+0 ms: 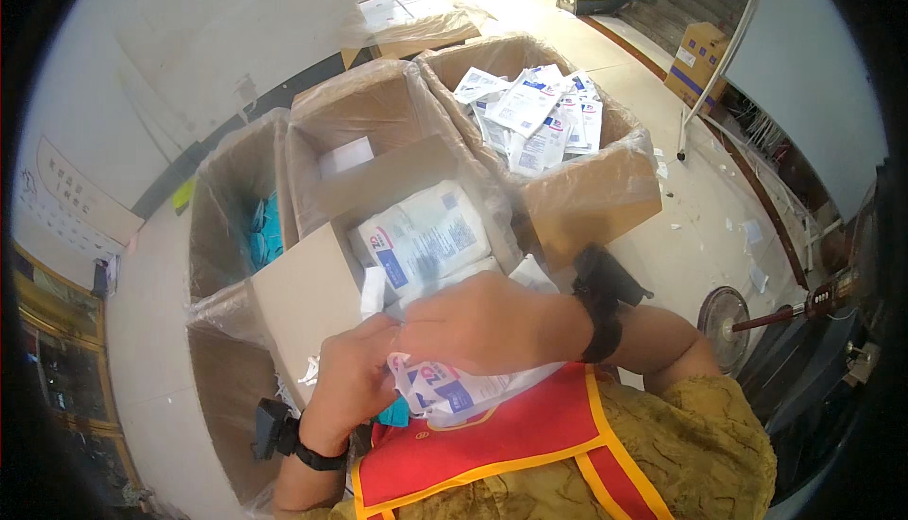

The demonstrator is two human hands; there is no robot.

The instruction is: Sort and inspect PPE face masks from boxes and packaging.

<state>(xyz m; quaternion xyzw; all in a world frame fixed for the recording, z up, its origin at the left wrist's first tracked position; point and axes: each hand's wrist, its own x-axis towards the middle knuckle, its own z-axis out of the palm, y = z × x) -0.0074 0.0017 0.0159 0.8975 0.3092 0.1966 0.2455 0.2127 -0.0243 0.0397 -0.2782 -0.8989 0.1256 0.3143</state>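
My left hand and my right hand meet close to my chest, both closed on the top edge of a white plastic packet with blue and pink print. My right hand crosses over and hides much of the grip, so the fingertips are hard to see. A bit of teal material shows below the packet, beside my left hand. Just beyond my hands, an open cardboard box holds larger white packets with similar print. Each wrist wears a black strap with a small device.
Behind the box stand plastic-lined cartons. The right carton holds a heap of flat white packets; the left carton has teal items inside. Another carton stands at near left. A fan is at my right; paper scraps litter the floor.
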